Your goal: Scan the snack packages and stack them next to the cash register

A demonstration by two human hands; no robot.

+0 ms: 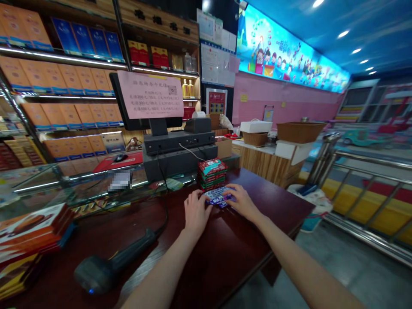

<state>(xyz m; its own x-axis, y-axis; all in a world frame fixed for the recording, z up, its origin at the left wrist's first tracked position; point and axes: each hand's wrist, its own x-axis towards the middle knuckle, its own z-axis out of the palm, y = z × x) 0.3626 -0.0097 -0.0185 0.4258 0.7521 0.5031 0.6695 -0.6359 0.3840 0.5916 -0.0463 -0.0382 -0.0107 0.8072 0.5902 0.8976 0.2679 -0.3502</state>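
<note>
Both hands are at a small group of purple-and-blue snack packets [219,196] on the dark red table [222,253]. My left hand [196,211] grips their left end, thumb toward me and fingers curled over the far side. At the right end, my right hand [242,201] holds them with its fingers bent around the edge. Directly behind the packets rises a stack of red and green snack packets [212,171], close to my fingertips. How many purple packets lie under my fingers I cannot tell.
A barcode scanner [109,268] lies at the front left, its cable running back. Snack boxes [35,231] are piled at the left edge. A cash register [180,148] with a screen stands behind on a glass counter [74,180]. Metal railing [370,189] runs along the right.
</note>
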